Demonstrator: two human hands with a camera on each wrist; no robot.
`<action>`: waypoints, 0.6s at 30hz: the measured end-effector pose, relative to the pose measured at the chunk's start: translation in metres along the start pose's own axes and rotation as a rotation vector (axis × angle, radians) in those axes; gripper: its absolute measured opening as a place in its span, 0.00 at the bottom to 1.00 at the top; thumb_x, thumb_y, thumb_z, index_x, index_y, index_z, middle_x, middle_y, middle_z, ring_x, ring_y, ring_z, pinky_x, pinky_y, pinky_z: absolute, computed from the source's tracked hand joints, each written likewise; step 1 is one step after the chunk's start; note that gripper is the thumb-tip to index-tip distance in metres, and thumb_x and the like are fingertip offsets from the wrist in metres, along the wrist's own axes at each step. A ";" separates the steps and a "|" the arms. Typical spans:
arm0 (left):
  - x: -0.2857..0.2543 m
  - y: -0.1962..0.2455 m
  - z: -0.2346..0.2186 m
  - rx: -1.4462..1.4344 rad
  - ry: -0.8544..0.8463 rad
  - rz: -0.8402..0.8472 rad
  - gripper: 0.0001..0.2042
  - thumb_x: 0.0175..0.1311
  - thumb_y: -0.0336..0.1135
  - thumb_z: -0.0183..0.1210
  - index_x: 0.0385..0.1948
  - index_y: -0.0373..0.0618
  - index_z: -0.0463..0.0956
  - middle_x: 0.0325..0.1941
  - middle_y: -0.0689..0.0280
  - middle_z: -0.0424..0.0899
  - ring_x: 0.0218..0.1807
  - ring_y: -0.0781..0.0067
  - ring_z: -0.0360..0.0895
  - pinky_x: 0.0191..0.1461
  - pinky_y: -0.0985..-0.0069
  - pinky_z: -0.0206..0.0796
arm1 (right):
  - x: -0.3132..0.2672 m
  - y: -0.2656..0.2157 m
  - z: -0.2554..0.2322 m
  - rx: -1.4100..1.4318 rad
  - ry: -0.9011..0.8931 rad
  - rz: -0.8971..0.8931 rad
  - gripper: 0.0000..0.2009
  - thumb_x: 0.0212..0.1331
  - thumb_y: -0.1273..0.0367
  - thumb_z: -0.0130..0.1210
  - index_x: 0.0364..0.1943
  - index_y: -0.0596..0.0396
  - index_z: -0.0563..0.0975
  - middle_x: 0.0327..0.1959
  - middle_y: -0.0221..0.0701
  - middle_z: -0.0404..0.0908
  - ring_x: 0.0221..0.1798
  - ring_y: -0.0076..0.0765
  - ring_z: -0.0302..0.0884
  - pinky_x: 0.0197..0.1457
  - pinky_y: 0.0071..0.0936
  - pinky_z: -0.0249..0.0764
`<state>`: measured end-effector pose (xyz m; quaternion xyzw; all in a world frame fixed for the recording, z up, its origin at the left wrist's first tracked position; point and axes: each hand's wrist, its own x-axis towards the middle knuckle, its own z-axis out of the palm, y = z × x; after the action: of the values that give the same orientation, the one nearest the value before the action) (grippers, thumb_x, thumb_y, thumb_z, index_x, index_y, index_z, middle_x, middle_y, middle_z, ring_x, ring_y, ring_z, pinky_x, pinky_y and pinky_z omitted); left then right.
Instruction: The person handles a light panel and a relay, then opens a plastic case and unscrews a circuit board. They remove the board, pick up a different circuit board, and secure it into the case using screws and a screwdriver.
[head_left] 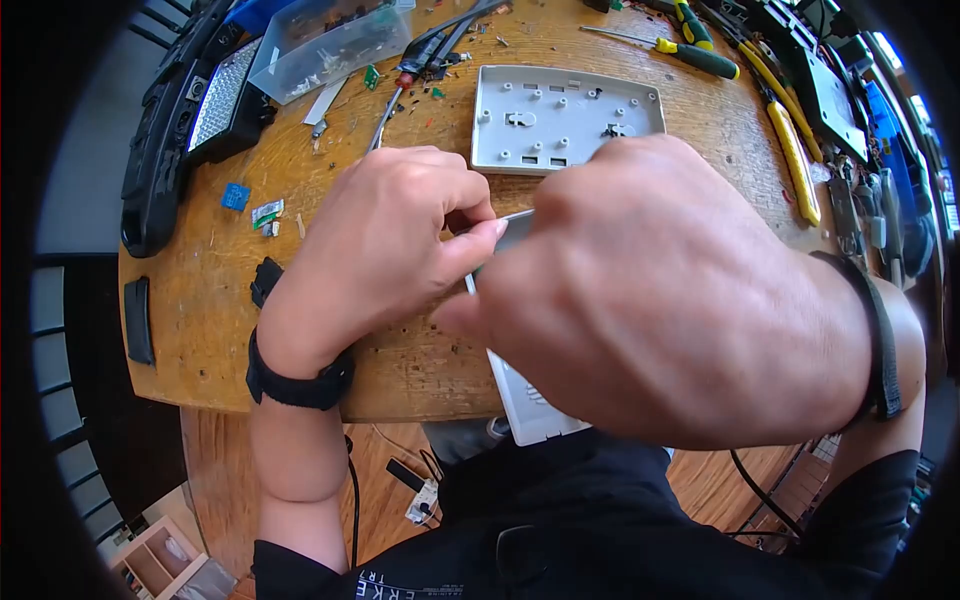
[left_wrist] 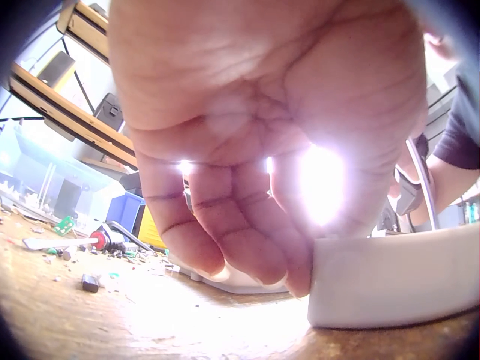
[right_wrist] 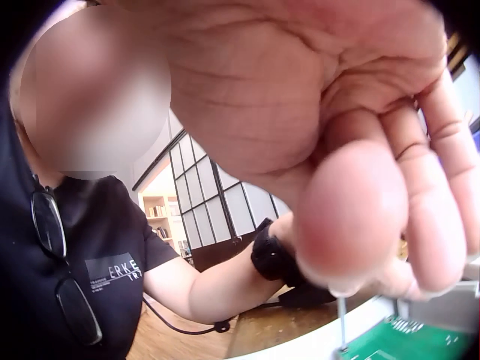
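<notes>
Right hand (head_left: 660,300) fills my head view, fingers curled round a thin screwdriver (right_wrist: 341,322) whose tip stands on the green circuit board (right_wrist: 397,341) inside the white housing (head_left: 530,405) at the table's (head_left: 200,310) near edge. Left hand (head_left: 380,245) presses curled fingertips (left_wrist: 289,274) against the housing's side, pinning it rather than gripping. I'd say keep the shaft upright and the pressure steady. Farther back lies a grey back cover (head_left: 560,115), then yellow-handled tools (head_left: 795,160).
</notes>
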<state>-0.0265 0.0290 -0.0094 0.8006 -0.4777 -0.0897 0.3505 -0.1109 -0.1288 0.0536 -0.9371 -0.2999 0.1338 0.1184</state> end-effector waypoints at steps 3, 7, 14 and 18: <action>0.000 -0.007 0.003 0.113 -0.010 0.087 0.07 0.50 0.31 0.62 0.20 0.37 0.78 0.23 0.54 0.79 0.29 0.52 0.77 0.35 0.62 0.68 | 0.006 -0.015 -0.018 -0.100 -0.216 0.060 0.17 0.61 0.66 0.53 0.14 0.52 0.76 0.11 0.31 0.70 0.15 0.37 0.72 0.20 0.33 0.67; -0.002 -0.008 0.005 0.120 0.002 0.076 0.08 0.49 0.32 0.61 0.20 0.35 0.78 0.23 0.53 0.79 0.28 0.51 0.77 0.35 0.63 0.68 | 0.001 0.000 -0.002 -0.166 -0.039 -0.076 0.19 0.64 0.67 0.50 0.14 0.57 0.75 0.10 0.35 0.67 0.15 0.40 0.70 0.21 0.34 0.66; -0.002 -0.018 0.011 0.104 0.053 0.140 0.08 0.48 0.32 0.60 0.19 0.36 0.77 0.22 0.50 0.77 0.27 0.49 0.76 0.32 0.63 0.68 | -0.006 0.001 -0.001 0.006 -0.055 0.184 0.19 0.66 0.64 0.52 0.17 0.60 0.78 0.12 0.41 0.70 0.16 0.45 0.72 0.24 0.35 0.68; -0.002 -0.018 0.009 0.050 0.054 0.124 0.08 0.47 0.33 0.60 0.18 0.36 0.77 0.21 0.49 0.77 0.27 0.48 0.76 0.32 0.63 0.68 | -0.006 -0.001 0.011 0.111 0.201 0.013 0.14 0.65 0.65 0.53 0.24 0.59 0.81 0.15 0.40 0.75 0.19 0.46 0.75 0.27 0.36 0.71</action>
<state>-0.0194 0.0317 -0.0276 0.7801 -0.5189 -0.0344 0.3480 -0.1196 -0.1301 0.0443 -0.9397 -0.2725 0.0564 0.1987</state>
